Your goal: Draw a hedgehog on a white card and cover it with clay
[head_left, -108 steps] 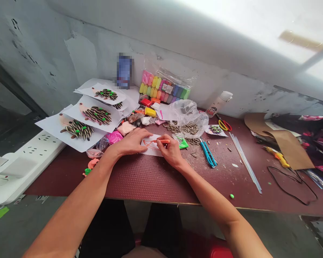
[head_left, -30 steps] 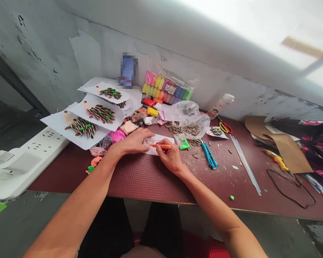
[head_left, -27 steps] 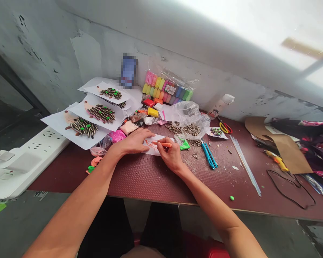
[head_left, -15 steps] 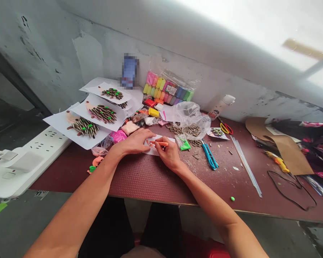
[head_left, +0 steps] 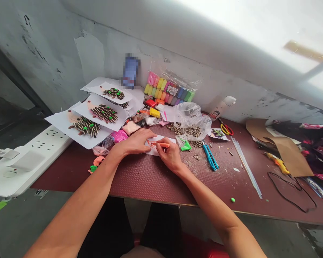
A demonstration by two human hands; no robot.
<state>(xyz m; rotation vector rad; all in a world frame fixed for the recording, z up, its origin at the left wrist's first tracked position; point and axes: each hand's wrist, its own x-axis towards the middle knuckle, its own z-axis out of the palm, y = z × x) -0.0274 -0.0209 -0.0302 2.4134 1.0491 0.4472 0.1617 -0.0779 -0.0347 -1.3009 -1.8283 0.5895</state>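
A small white paper (head_left: 154, 149) with orange marks lies on the dark red table (head_left: 140, 175). My right hand (head_left: 170, 154) is closed around an orange pen (head_left: 164, 145), its tip on the paper. My left hand (head_left: 138, 141) rests flat over the paper's left side, fingers stretched out. Left of my hands are sheets bearing seed-covered hedgehog shapes (head_left: 104, 113) with green dots. Beside my right hand sits a small bag of green clay (head_left: 185, 143), and behind it a pile of striped seeds (head_left: 191, 130) partly under a clear plastic bag (head_left: 195, 116).
A blue cutter (head_left: 210, 156), scissors (head_left: 226, 128), glue sticks (head_left: 246, 166) and a yellow glue gun (head_left: 278, 163) lie to the right. A white power strip (head_left: 45, 143) is at the left. Clay packs (head_left: 169, 89) and a white bottle (head_left: 223, 107) stand by the wall.
The view has shifted very slightly. The orange pen has tilted a little in my right hand, while my left hand stays on the paper.
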